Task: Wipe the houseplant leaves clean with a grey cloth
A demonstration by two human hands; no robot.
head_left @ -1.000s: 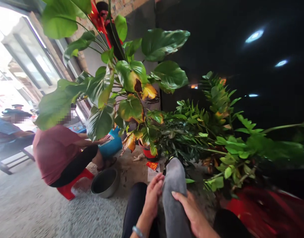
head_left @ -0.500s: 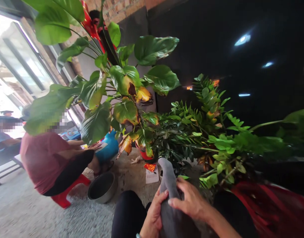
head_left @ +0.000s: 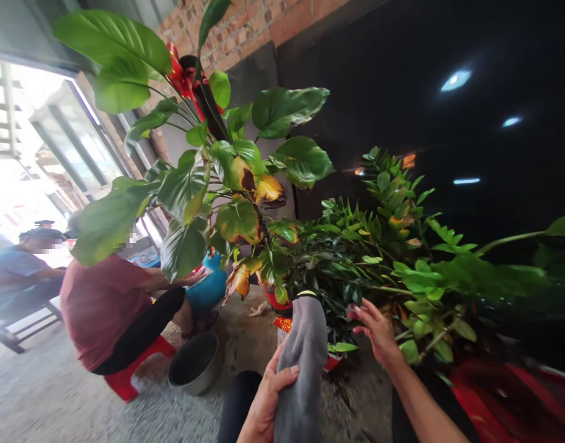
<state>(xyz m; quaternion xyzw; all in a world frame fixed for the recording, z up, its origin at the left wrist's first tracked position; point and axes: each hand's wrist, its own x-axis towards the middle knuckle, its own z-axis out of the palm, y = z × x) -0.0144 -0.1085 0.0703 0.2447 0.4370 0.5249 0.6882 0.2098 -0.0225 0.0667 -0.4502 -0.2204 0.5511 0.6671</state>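
My left hand (head_left: 266,400) is wrapped round a grey cloth (head_left: 303,363) that stands up in front of me over my dark-trousered lap. My right hand (head_left: 377,329) is off the cloth, fingers spread, reaching among the small glossy leaves of a low green plant (head_left: 356,252). A taller plant with big green and yellowing leaves (head_left: 227,178) grows from a red pot (head_left: 275,299) just beyond the cloth.
A person in a maroon shirt (head_left: 102,301) sits on a red stool (head_left: 125,378) at left, beside a metal bowl (head_left: 194,363) and a blue container (head_left: 211,286). Another person sits far left. A red object (head_left: 508,400) lies at right. A dark wall stands behind the plants.
My right hand let go of the grey cloth and moved up and right into the low plant's leaves. The left hand kept its hold on the cloth.
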